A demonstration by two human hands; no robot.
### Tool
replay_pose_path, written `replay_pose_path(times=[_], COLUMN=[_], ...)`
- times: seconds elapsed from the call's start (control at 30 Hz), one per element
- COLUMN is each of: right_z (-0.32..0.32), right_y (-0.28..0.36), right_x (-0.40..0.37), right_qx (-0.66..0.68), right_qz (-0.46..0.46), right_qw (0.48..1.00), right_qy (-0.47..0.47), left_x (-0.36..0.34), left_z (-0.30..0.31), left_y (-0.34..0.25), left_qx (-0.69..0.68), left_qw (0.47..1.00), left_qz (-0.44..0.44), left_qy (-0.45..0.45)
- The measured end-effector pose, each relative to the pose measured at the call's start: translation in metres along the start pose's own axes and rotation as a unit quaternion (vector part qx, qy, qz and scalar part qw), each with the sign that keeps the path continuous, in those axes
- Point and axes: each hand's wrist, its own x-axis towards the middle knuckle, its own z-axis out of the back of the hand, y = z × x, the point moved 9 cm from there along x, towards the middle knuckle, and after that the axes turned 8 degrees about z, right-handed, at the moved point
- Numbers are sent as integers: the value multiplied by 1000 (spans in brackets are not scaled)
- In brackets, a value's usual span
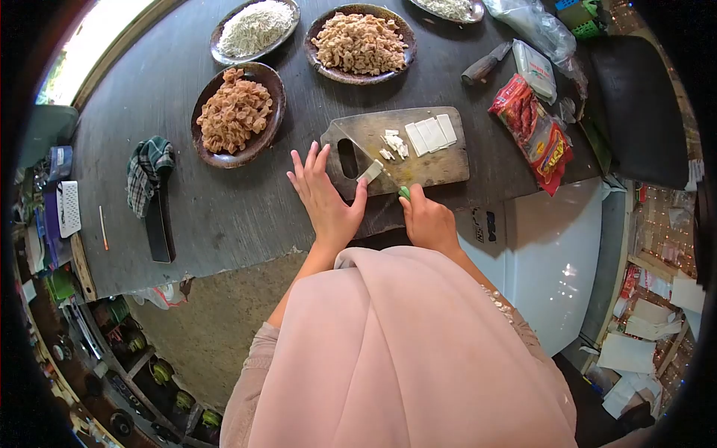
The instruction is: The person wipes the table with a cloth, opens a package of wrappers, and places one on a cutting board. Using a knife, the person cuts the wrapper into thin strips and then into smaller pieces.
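A wooden cutting board (444, 173) with a handle slot lies near the table's front edge. My right hand (431, 222) is closed round the green handle of a knife (404, 193), whose thin blade reaches up and left over the board. My left hand (326, 196) has its fingers spread, its thumb tip at a white strip (371, 172) beside the blade. Small cut white pieces (394, 143) lie in the middle of the board. Flat white slices (431, 135) overlap at its upper right.
Plates of brown pieces (235, 112), lighter chunks (358, 43) and white shreds (256, 28) stand behind. A red packet (532, 131), a plastic bag (535, 71) and a dark-handled knife (485, 63) lie right. A checked cloth (149, 173) is left.
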Motion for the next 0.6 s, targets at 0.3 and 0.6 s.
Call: replay_pose_path(times=[0.3, 0.6], right_z=[-1, 2], right_y=[0, 3], right_x=[-8, -9], right_qx=[-3, -6], right_qz=[2, 2], right_qw=[1000, 1000], right_qy=[6, 5], left_x=[0, 0], left_z=[-1, 0], left_y=[0, 2], left_qx=[-4, -6], left_qw=[1000, 1000], left_qz=[3, 4], left_qy=[2, -5])
